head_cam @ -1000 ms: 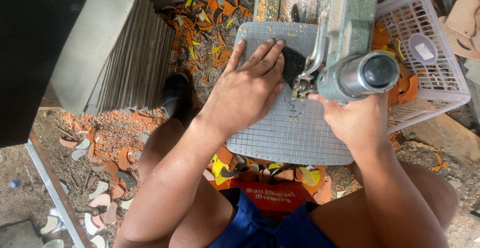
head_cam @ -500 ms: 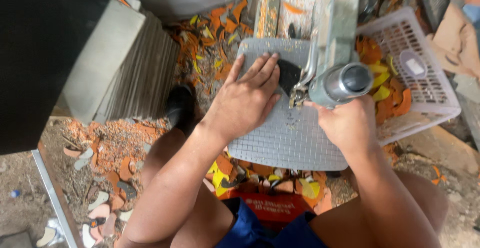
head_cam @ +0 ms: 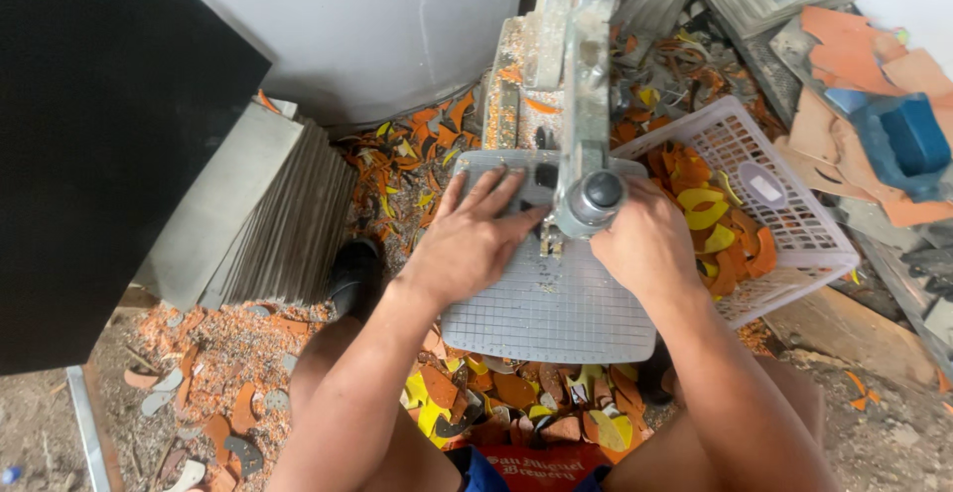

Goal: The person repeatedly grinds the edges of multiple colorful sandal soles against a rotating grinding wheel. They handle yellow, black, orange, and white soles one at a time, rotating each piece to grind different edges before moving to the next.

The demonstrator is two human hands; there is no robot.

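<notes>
Hands at work: left hand (head_cam: 476, 239) presses flat, fingers spread, on grey gridded rubber sheet (head_cam: 556, 303); right hand (head_cam: 645, 244), at three o'clock, fingers' closure unclear, beside grey metal cutting machine (head_cam: 586, 154); a slip could nick fingertips.

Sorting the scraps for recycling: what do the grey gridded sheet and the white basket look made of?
Grey gridded sheet: probably rubber or foam, matte, with a moulded square-grid texture; the left hand presses flat on it. White basket: looks like moulded plastic, slightly glossy, with open lattice walls holding orange and yellow offcuts.
</notes>
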